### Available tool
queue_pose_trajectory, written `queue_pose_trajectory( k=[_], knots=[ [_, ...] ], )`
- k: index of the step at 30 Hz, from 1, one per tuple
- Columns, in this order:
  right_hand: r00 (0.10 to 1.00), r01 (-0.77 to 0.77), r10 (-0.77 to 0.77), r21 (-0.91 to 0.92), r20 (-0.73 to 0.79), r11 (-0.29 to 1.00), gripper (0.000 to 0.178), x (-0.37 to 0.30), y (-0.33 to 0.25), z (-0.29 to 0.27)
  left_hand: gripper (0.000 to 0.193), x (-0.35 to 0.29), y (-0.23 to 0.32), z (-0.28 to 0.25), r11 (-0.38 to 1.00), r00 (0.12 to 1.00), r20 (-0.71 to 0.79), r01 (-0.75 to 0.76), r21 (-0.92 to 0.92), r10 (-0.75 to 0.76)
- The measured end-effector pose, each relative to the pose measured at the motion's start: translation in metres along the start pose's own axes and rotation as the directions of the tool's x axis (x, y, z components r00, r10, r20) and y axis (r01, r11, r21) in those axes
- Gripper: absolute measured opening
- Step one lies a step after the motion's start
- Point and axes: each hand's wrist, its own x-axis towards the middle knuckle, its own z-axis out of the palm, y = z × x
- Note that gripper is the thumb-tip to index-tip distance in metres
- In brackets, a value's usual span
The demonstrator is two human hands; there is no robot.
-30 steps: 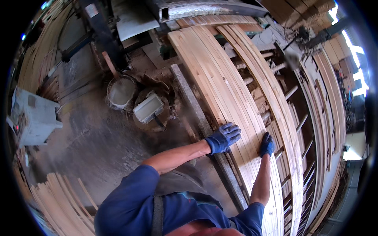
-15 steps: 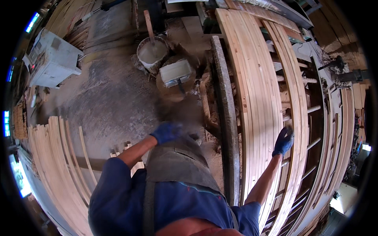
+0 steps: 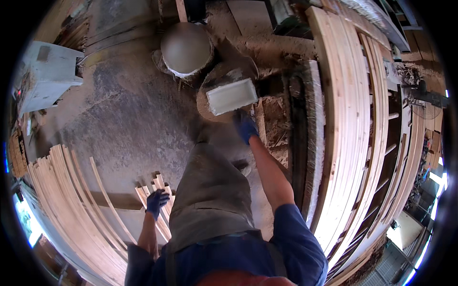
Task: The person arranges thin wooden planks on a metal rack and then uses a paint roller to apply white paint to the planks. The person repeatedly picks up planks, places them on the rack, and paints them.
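Note:
My right hand point(image 3: 246, 127), in a blue glove, reaches forward to the near edge of a shallow white rectangular tray point(image 3: 232, 97). Its fingers are curled where a short dark handle sticks out of the tray; the handle itself is mostly hidden by the hand. The tray rests on a round, dusty support point(image 3: 202, 107) and has pale stuff in it. Down at my left side, my left hand point(image 3: 156, 202), also gloved in blue, is at the upper ends of several short wooden strips point(image 3: 164, 183). Its fingers are spread, with no strip seen lifted.
A round bucket of pale liquid point(image 3: 186, 50) with a wooden stick stands beyond the tray. Long planks point(image 3: 341, 128) lie on a rack at right, behind a rough metal beam point(image 3: 315, 138). More strips point(image 3: 76, 205) stand at left; a grey cabinet point(image 3: 47, 76) is farther off.
My right hand has left the planks and come across to the tray. My left hand has dropped from in front of my apron to the short strips. The view has shifted.

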Motion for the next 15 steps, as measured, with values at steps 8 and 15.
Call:
queue_pose_trajectory(
  k=[8, 15],
  knots=[
    [0.976, 0.109, -0.056, -0.246, 0.211, 0.963, 0.045, 0.052, -0.007, 0.009, 0.045, -0.016, -0.049, -0.062, 0.959, 0.957, -0.052, 0.284, -0.011, -0.284],
    [0.974, 0.212, -0.211, -0.006, 0.079, 0.977, 0.033, -0.011, -0.084, -0.107, 0.05, 0.029, 0.038, -0.005, 0.996, 0.987, 0.159, 0.017, 0.087, -0.031]
  ],
)
